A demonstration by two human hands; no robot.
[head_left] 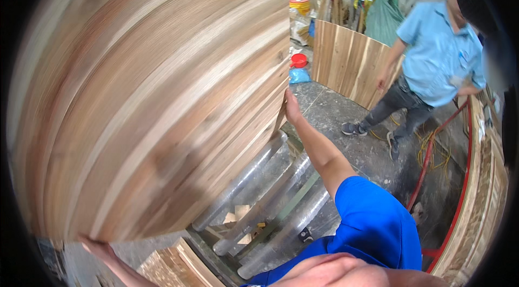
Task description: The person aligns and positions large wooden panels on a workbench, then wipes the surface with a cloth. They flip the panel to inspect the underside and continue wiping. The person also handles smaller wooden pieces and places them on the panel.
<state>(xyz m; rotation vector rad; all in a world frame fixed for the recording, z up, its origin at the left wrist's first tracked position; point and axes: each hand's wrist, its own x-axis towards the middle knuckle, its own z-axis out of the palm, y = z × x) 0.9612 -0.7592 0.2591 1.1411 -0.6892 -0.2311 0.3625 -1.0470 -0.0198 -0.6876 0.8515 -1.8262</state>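
Observation:
A large wooden panel (pixel 162 92) of light and dark strips stands tilted up in front of me and fills the left half of the view. My left hand (pixel 97 247) holds its bottom edge near the lower left corner, the fingers partly hidden by the board. At the panel's right edge, my right hand (pixel 292 107) grips it with the arm stretched out, its fingertips out of sight behind the wood. Metal conveyor rollers (pixel 265 200) lie below, close to the panel's lower right corner.
A person (pixel 440 60) in a light blue shirt stands at the right. Behind them leans another striped panel (pixel 346 65). A red metal frame (pixel 469 162) and stacked boards (pixel 489 195) line the right side. More boards (pixel 181 265) lie low at the left. Yellow cable (pixel 432 152) crosses the floor.

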